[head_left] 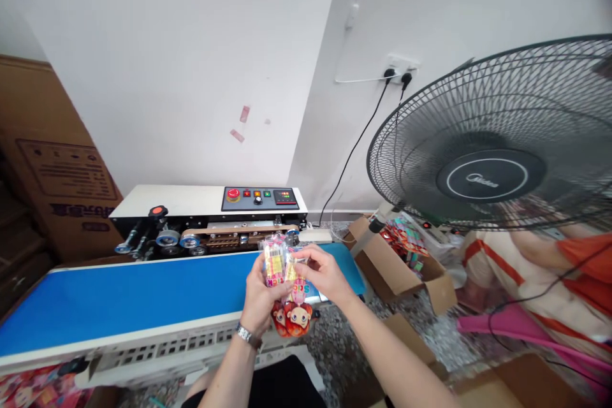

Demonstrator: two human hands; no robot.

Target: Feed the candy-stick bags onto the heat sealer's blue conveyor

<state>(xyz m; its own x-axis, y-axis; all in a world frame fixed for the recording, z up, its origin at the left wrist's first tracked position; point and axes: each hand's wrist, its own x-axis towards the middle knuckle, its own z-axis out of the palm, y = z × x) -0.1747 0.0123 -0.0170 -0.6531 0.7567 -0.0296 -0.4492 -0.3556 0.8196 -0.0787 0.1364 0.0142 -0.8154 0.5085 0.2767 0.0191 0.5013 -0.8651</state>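
Observation:
My left hand (259, 298), with a metal watch at the wrist, is closed around printed plastic packets (297, 319). At least two of them overlap, showing a red-haired cartoon face at the lower end and clear film at the top. My right hand (326, 271) pinches the upper part of the right-hand packet, thumb and fingers together. Both hands are above the front edge of a blue conveyor belt (138, 296). Behind the belt stands a band sealing machine (201, 201) with a control panel (261, 198) and lit digits.
A large fan (485, 175) stands at the right, over an open cardboard box (382, 261) of colourful packets. Another person in an orange sleeve (583, 274) sits beyond it. Tall cartons (52, 159) stand at the left. More printed packets (38, 389) lie below the belt.

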